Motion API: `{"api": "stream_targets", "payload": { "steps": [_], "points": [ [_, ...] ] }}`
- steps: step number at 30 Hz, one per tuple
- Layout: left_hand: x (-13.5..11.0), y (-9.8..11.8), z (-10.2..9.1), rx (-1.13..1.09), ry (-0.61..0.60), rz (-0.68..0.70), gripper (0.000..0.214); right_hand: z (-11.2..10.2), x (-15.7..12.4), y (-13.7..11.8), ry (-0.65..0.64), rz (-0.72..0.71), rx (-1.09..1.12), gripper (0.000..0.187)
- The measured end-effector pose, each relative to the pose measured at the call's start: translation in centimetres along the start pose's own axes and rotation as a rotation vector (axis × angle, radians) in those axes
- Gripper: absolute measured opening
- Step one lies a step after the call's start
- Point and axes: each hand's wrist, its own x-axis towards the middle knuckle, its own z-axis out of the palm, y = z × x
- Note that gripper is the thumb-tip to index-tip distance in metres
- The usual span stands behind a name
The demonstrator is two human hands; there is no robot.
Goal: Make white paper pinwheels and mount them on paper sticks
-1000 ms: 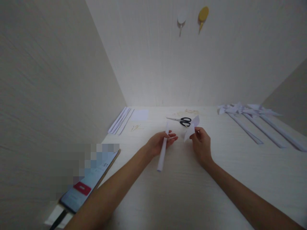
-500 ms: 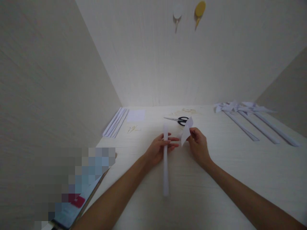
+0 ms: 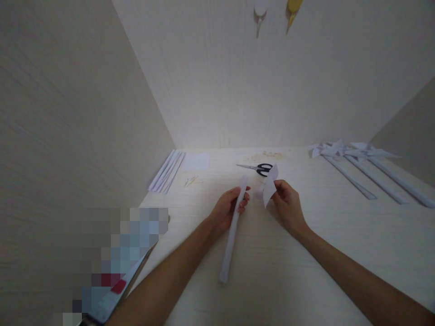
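My left hand [image 3: 224, 209] is closed around the upper part of a white rolled paper stick [image 3: 229, 246], whose lower end slants toward me and to the left. In my right hand [image 3: 288, 204] a white paper pinwheel head [image 3: 270, 189] is pinched between thumb and fingers. The pinwheel head and the stick are apart, with a small gap between them. Black-handled scissors [image 3: 264, 169] lie just behind the pinwheel head, which covers part of one handle. Fingertips of my right hand are partly hidden by the paper.
Several paper sticks [image 3: 166, 172] lie at the back left, beside a square paper sheet [image 3: 196, 161] and thin yellowish pieces [image 3: 193, 181]. Pinwheels on sticks [image 3: 360, 153] lie at the back right. A phone [image 3: 110, 296] rests at the left. Hooks [image 3: 261, 9] hang on the wall.
The stick has tilted, its lower end swinging left and its top right. My left fingers, spread before, have curled in around it. The view has shifted slightly.
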Motion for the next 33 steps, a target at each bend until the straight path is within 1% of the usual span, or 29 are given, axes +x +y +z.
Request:
{"api": "stream_targets", "payload": {
  "steps": [4, 6, 8, 12, 16, 19, 23, 27, 30, 33],
  "points": [
    [0.0, -0.3, 0.1, -0.012, -0.004, 0.032, 0.007, 0.0, 0.1, -0.1, 0.007, -0.015, -0.024, 0.006],
    [0.1, -0.5, 0.1, -0.009, -0.012, 0.045, 0.005, 0.0, 0.1, -0.2, 0.004, -0.019, -0.049, 0.005],
    [0.1, -0.6, 0.0, 0.012, -0.013, 0.053, 0.008, 0.0, 0.1, -0.4, -0.01, -0.015, -0.065, 0.005],
    [0.1, -0.6, 0.1, 0.109, -0.034, 0.075, 0.021, 0.0, 0.1, -0.6, -0.04, -0.013, -0.065, 0.005],
    [0.2, -0.9, 0.4, 0.25, 0.011, 0.173, 0.025, 0.0, 0.1, -0.4, -0.054, -0.017, -0.119, 0.005],
    [0.3, -1.0, 0.6, 0.33, 0.014, 0.223, 0.026, 0.0, 0.0, -0.5, -0.044, -0.026, -0.184, 0.005],
    [0.2, -0.6, 0.6, 0.399, 0.051, 0.214, 0.024, 0.0, 0.0, -0.9, -0.015, -0.088, -0.291, 0.008],
    [0.3, -0.1, 0.4, 0.431, 0.105, 0.243, 0.021, -0.1, -0.1, -1.3, -0.04, -0.157, -0.349, 0.007],
    [0.4, 0.0, 0.3, 0.443, 0.089, 0.232, 0.025, -0.1, -0.1, -1.3, -0.056, -0.187, -0.363, 0.007],
    [0.5, 0.0, 0.2, 0.454, 0.069, 0.222, 0.031, -0.1, -0.1, -1.1, -0.056, -0.187, -0.366, 0.007]
  ]
}}
